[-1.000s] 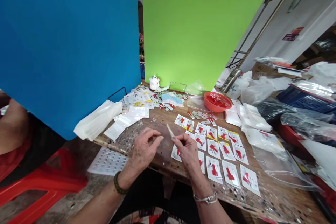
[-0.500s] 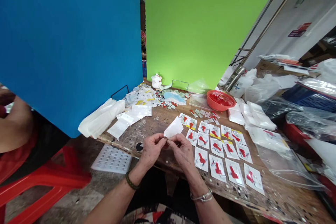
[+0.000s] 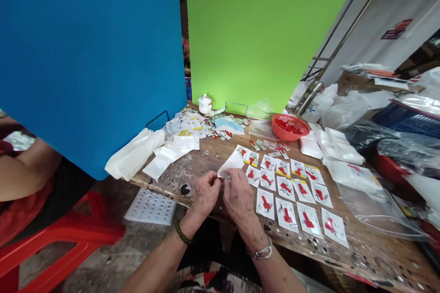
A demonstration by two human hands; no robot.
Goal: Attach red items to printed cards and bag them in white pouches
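My left hand (image 3: 205, 193) is closed at the table's front edge, its thumb and finger pinched at the bottom of a small white bag (image 3: 231, 163). Beside it my right hand (image 3: 239, 198) grips the same bag, its fingers bent over the lower part. Whatever lies between the fingertips is too small to make out. To the right, rows of white packets (image 3: 285, 187) with red pieces inside lie flat on the wooden table (image 3: 206, 158). Loose red and green cards (image 3: 270, 146) sit just behind these rows.
A red basket (image 3: 290, 127) stands at the back right, near plastic bags (image 3: 343, 146). White bags (image 3: 135, 153) and a pile of packets (image 3: 187, 123) lie left, by a lidded cup (image 3: 205, 104). Blue (image 3: 92, 64) and green (image 3: 268, 36) boards stand behind. Another person's arm (image 3: 27, 165) shows far left.
My right hand has shifted its fingers up over the white bag, which now leans more to the right. My left hand has moved slightly right. The view has shifted a little.
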